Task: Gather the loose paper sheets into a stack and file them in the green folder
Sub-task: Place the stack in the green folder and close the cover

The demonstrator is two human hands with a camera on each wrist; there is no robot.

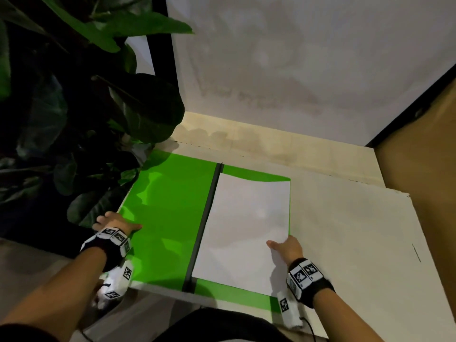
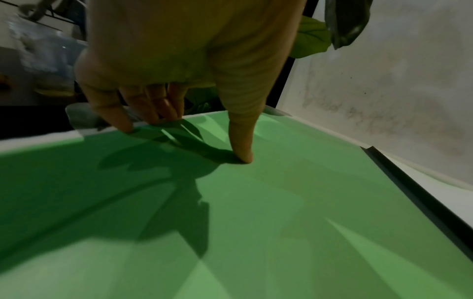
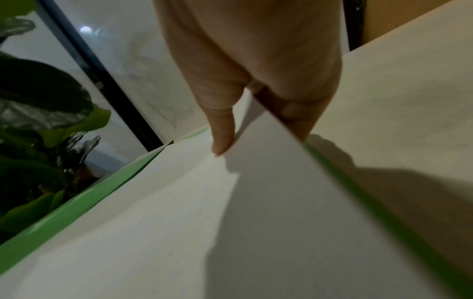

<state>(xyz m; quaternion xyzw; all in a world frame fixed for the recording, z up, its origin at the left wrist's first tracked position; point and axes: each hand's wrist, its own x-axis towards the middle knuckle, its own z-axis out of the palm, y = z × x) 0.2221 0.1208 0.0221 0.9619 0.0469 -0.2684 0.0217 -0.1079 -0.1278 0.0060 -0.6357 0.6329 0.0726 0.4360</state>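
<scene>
The green folder (image 1: 167, 218) lies open on the table, its dark spine (image 1: 202, 230) running down the middle. My left hand (image 1: 116, 222) rests at the outer edge of the left cover (image 2: 256, 222). There its thumb (image 2: 243, 153) presses the green surface and its fingertips (image 2: 122, 125) touch the rim. A white paper stack (image 1: 241, 230) lies on the right half. My right hand (image 1: 283, 245) pinches the stack's right edge near the front corner, thumb (image 3: 221, 141) on top and fingers beneath. That edge of the paper (image 3: 153, 222) is lifted slightly off the green cover (image 3: 64, 212).
A large-leaved plant (image 1: 86, 119) crowds the folder's far-left corner. A white wall panel (image 1: 296, 70) stands behind the pale table (image 1: 357, 230), and a brown panel (image 1: 419, 169) closes the right side. A thin dark mark (image 1: 416, 253) lies on the table at the right.
</scene>
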